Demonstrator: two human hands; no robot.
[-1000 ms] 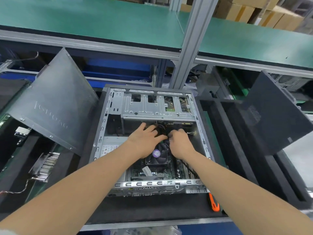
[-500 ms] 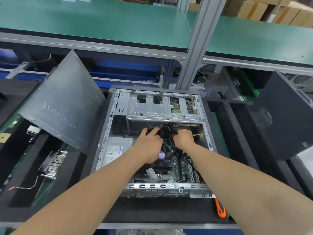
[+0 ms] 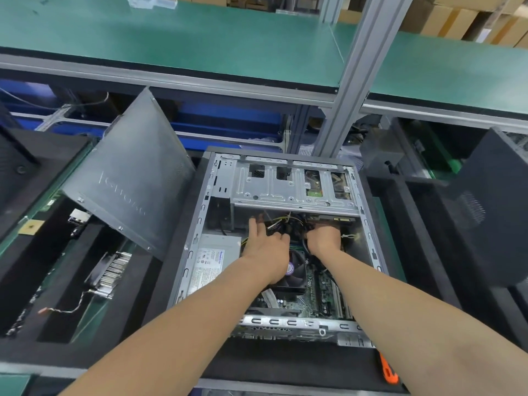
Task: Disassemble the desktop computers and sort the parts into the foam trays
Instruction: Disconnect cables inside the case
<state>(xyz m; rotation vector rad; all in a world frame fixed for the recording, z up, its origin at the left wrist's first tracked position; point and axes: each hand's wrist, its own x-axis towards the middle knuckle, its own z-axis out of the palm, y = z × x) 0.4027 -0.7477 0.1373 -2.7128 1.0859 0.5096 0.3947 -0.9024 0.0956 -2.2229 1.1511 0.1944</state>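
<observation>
Reaching into the open computer case point(image 3: 197, 241) lying at the centre of the frame, both hands are sitting among the cables point(image 3: 288, 224) below the drive cage point(image 3: 291, 187). The left hand point(image 3: 265, 247) is splaying its thumb, with its fingers dipping into the wires. The right hand point(image 3: 324, 238) is curling its fingers under, out of sight, so I cannot tell what they hold. A heatsink point(image 3: 110, 274) is lying in the foam tray point(image 3: 143, 281) at lower left.

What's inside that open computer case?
A grey power supply, a black fan, a green circuit board, cables and a metal drive cage. The left hand and right hand hide what their fingers touch.
</observation>
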